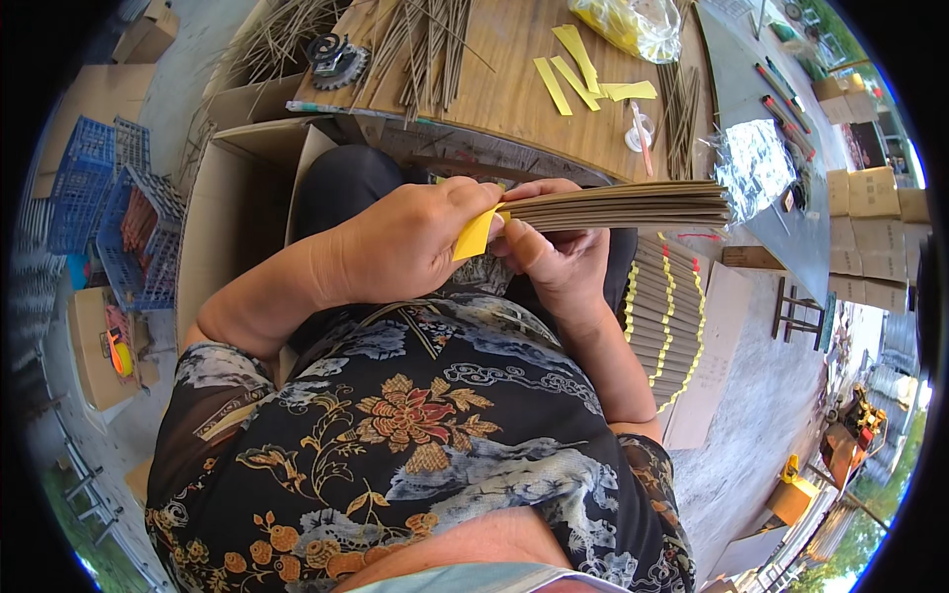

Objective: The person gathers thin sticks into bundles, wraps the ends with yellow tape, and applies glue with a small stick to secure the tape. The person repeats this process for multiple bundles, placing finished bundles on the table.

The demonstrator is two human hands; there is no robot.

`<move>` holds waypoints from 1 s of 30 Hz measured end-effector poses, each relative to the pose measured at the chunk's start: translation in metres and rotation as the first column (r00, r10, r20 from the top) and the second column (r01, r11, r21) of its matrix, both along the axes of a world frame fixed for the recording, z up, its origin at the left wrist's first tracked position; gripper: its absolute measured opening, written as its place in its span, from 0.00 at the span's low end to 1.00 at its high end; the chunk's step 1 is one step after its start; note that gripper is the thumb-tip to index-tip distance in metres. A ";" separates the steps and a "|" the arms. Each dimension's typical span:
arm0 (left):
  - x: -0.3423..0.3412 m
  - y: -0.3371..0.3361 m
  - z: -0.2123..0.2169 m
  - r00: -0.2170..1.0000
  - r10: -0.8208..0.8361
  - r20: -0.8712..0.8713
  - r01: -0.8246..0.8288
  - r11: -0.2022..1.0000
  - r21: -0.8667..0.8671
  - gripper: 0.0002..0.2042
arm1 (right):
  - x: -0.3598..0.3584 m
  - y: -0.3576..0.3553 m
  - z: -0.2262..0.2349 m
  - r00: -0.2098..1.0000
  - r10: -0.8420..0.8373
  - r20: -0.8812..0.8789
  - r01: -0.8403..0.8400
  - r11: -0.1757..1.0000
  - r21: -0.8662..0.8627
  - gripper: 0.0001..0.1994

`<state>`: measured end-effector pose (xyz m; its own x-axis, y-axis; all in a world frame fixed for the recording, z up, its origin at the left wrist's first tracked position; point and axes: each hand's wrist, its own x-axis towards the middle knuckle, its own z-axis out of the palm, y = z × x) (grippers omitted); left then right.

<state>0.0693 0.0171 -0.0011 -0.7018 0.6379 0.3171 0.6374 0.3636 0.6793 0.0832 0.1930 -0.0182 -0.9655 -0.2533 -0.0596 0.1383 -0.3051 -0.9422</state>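
Observation:
A bundle of thin brown sticks (633, 206), like incense sticks, lies level across my lap, its loose ends fanning slightly to the right. My right hand (568, 262) is closed round the bundle near its left end, thumb in front and fingers behind. At that same end my left hand (400, 242) pinches a yellow paper strip (476, 235). The strip goes round the bundle's end, and a free tail hangs down and to the left. My left fingertips are partly hidden behind the paper and the knuckles.
Ahead, a wooden table (524, 124) bears loose sticks (435, 59), yellow paper strips (575, 74), a plastic bag (633, 28) and a small cup (641, 133). Crumpled foil (753, 168) lies at its right. Banded sticks (647, 326) lie at right; an open carton (232, 217) stands left.

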 end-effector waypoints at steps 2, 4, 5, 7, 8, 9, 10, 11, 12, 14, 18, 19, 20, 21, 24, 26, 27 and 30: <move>0.000 0.000 -0.001 1.000 0.005 -0.018 -0.005 1.000 -0.016 0.13 | 0.001 -0.002 0.000 1.000 -0.020 -0.009 0.020 1.000 0.002 0.14; 0.001 0.001 -0.002 0.999 0.005 -0.047 -0.006 1.000 -0.018 0.14 | 0.002 -0.002 0.000 0.999 -0.035 -0.020 0.035 0.999 0.000 0.14; 0.001 0.002 -0.004 0.998 0.004 -0.067 -0.005 1.000 -0.013 0.15 | 0.003 -0.002 0.000 0.999 -0.040 -0.025 0.039 0.999 -0.003 0.13; 0.002 0.003 -0.006 0.990 -0.001 -0.138 0.000 1.000 -0.009 0.17 | 0.004 -0.002 0.002 0.999 -0.039 -0.032 0.039 0.999 -0.005 0.13; 0.002 0.003 -0.008 0.982 -0.005 -0.190 0.003 1.000 -0.010 0.18 | 0.004 -0.002 0.003 0.999 -0.034 -0.032 0.034 0.999 -0.005 0.13; 0.002 0.003 -0.008 0.970 -0.008 -0.241 0.006 1.000 -0.011 0.19 | 0.004 -0.002 0.004 0.999 -0.028 -0.033 0.028 1.000 -0.006 0.13; 0.002 0.003 -0.008 0.970 -0.006 -0.244 0.001 1.000 -0.023 0.19 | 0.004 -0.002 0.004 0.999 -0.028 -0.028 0.028 1.000 -0.003 0.12; 0.003 0.004 -0.008 0.969 -0.004 -0.246 -0.005 0.999 -0.034 0.20 | 0.003 -0.002 0.003 0.999 -0.028 -0.024 0.028 1.000 0.000 0.12; 0.004 0.005 -0.008 0.969 -0.001 -0.248 -0.010 0.999 -0.046 0.21 | 0.003 -0.002 0.002 0.999 -0.027 -0.019 0.028 1.000 0.002 0.11; 0.006 0.006 -0.010 0.969 0.010 -0.249 -0.024 0.998 -0.054 0.22 | 0.004 -0.002 0.002 0.999 -0.033 -0.028 0.032 0.999 -0.018 0.11; 0.006 0.009 -0.008 0.950 0.004 -0.312 -0.043 0.992 -0.119 0.27 | 0.006 -0.004 -0.002 0.996 -0.086 -0.030 0.085 0.995 -0.053 0.10; 0.006 0.009 -0.006 0.949 0.006 -0.317 -0.054 0.988 -0.141 0.28 | 0.005 -0.003 -0.001 0.997 -0.067 -0.024 0.065 0.996 -0.063 0.10; 0.008 0.010 -0.005 0.947 0.008 -0.321 -0.064 0.984 -0.163 0.29 | 0.005 -0.002 0.002 0.999 -0.047 -0.019 0.045 0.996 -0.073 0.10; 0.008 0.011 -0.005 0.945 0.011 -0.326 -0.075 0.980 -0.185 0.30 | 0.005 -0.001 0.003 1.000 -0.027 -0.015 0.026 0.996 -0.084 0.11; 0.008 0.015 -0.007 0.934 0.029 -0.356 -0.111 0.971 -0.213 0.31 | 0.003 -0.007 -0.006 0.985 -0.154 -0.081 0.151 0.987 -0.047 0.10; 0.008 0.016 -0.013 0.919 0.053 -0.391 -0.172 0.945 -0.277 0.30 | 0.000 -0.006 -0.008 0.988 -0.144 -0.050 0.142 0.988 -0.055 0.09; 0.007 0.017 -0.017 0.910 0.063 -0.410 -0.203 0.930 -0.308 0.29 | -0.001 -0.006 -0.008 0.990 -0.140 -0.035 0.137 0.989 -0.059 0.08; -0.001 0.022 -0.029 0.826 0.054 -0.562 -0.278 0.905 -0.321 0.20 | -0.008 -0.001 -0.014 0.993 -0.106 0.048 0.105 0.994 0.024 0.07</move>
